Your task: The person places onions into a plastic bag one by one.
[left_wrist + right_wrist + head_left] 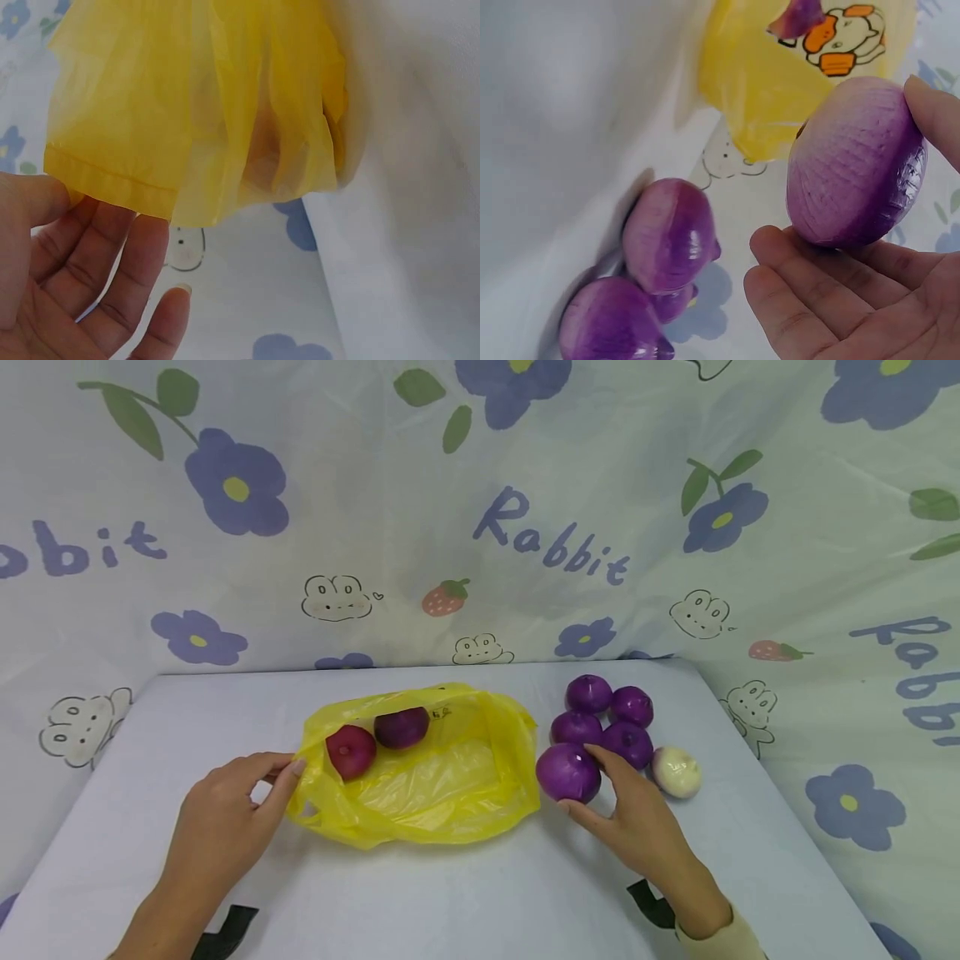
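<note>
A yellow plastic bag (435, 777) lies open-mouthed on the white table, with two dark red-purple onions (351, 752) inside at its left end. My left hand (228, 818) pinches the left edge of the bag between thumb and fingers; the left wrist view shows the bag's rim (112, 184) at the fingertips. Just right of the bag, my right hand (637, 818) holds a purple onion (567, 773) between thumb and fingers. In the right wrist view that onion (855, 161) sits between the thumb and the fingers, beside the bag.
Several purple onions (588, 694) are grouped on the table right of the bag, behind my right hand. A white onion (677, 772) sits at the group's right. Black marks (232, 931) lie near the front of the table (450, 902). A patterned cloth (360, 527) hangs behind.
</note>
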Motion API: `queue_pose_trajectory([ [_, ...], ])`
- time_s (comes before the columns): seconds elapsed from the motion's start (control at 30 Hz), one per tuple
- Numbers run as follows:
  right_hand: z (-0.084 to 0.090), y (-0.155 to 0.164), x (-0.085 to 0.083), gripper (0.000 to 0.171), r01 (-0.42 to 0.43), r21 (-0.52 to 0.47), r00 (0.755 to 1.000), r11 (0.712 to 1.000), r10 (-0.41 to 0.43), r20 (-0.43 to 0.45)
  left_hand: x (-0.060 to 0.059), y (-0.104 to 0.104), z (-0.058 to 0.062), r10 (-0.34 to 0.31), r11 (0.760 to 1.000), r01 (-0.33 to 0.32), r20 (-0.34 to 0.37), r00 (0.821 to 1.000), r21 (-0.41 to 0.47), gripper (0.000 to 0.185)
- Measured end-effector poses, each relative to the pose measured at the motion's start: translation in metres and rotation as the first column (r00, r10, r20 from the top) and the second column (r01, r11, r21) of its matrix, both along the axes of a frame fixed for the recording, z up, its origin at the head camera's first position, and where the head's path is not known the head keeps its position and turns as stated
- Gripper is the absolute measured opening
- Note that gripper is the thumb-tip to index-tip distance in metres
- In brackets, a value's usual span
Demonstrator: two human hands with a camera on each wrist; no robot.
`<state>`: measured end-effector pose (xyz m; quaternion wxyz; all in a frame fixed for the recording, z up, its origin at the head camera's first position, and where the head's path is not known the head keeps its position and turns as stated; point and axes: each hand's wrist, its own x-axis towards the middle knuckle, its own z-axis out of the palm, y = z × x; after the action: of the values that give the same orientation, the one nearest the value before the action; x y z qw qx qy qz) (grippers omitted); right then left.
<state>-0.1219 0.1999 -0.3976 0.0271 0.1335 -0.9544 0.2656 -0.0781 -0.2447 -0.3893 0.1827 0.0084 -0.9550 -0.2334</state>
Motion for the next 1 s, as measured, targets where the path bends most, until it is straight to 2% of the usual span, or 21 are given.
queue_pose_trajectory([
  [0.3,0.008,-0.004,0.006,0.085,-0.041,-0.019,0.998,0.999,0.04,-0.043,0.0,0.0,-0.001,0.001,1.0,-0.001,-0.012,1.0,-0.003,0.027],
  [0.77,0.019,-0.015,0.013,0.084,-0.119,-0.098,0.993,0.988,0.117,-0.031,0.0,0.0,-0.001,-0.007,1.0,0.007,-0.015,1.0,0.002,0.027],
  [1.0,0.021,-0.022,0.015,0.084,-0.148,-0.102,0.989,0.984,0.144,-0.044,0.0,0.0,-0.001,-0.015,1.0,0.015,-0.034,0.999,0.004,0.025],
])
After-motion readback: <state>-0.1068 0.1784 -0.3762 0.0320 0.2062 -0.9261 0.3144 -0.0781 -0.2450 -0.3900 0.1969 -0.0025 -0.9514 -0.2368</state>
